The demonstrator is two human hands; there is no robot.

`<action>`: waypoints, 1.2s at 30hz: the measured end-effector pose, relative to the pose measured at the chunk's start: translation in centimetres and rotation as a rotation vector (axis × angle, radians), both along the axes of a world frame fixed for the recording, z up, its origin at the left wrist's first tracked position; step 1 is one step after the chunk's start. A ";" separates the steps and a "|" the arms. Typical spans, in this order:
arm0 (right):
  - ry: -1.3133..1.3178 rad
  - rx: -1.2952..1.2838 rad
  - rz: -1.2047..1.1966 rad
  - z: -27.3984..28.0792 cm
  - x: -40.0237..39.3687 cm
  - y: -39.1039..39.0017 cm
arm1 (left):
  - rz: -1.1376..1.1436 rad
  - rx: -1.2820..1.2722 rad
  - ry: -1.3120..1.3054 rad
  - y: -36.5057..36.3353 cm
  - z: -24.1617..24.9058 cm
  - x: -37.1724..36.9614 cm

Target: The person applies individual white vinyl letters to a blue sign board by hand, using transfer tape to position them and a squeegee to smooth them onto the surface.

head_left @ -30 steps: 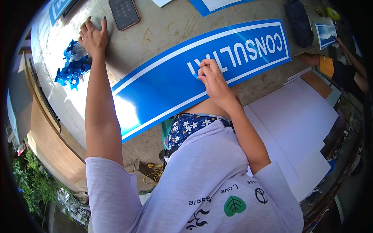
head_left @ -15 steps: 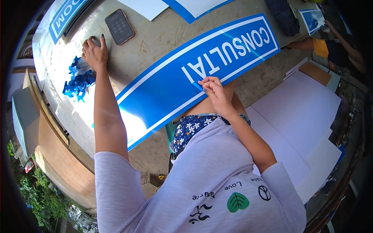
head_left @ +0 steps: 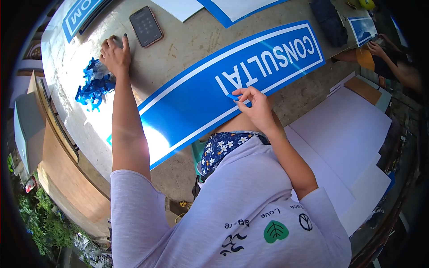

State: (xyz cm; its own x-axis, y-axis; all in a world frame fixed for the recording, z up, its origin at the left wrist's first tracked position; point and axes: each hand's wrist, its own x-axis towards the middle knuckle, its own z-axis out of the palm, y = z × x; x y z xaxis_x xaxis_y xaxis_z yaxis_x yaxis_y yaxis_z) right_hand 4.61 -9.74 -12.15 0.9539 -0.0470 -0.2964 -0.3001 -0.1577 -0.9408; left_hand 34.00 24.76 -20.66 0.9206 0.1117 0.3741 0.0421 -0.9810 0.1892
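Pinching a small blue strip (head_left: 232, 96) between thumb and fingertips, the right hand (head_left: 255, 106) hovers at the lower edge of a long blue sign (head_left: 187, 96), whose length runs from seven to two o'clock. The left hand (head_left: 116, 56), fingers spread flat on the table (head_left: 178, 42), rests at ten o'clock, just beside a heap of blue scraps (head_left: 94, 85) and a phone (head_left: 145, 26).

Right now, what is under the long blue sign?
The blue sign lies on the grey table, its near edge overhanging her lap. The table surface beneath it is covered, so anything there cannot be seen.
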 end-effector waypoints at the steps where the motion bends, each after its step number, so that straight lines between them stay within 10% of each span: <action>1: 0.002 0.002 0.007 0.6 0.2 0.3 | -0.002 -0.005 -0.004 0.0 0.0 0.0; 18: -0.405 -0.961 0.193 0.3 -0.1 0.6 | -0.029 0.058 -0.089 0.3 -0.9 0.2; 36: 0.120 -0.573 0.002 1.7 0.1 2.6 | 0.053 -0.076 0.094 -2.1 3.4 -1.6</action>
State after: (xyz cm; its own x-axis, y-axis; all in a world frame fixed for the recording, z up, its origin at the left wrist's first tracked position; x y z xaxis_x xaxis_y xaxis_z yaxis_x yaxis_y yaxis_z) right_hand 4.69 -7.17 -10.48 0.9156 -0.2299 -0.3299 -0.3983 -0.6321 -0.6647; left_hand 32.38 22.65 -17.25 0.9433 0.1857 0.2750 0.1145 -0.9600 0.2556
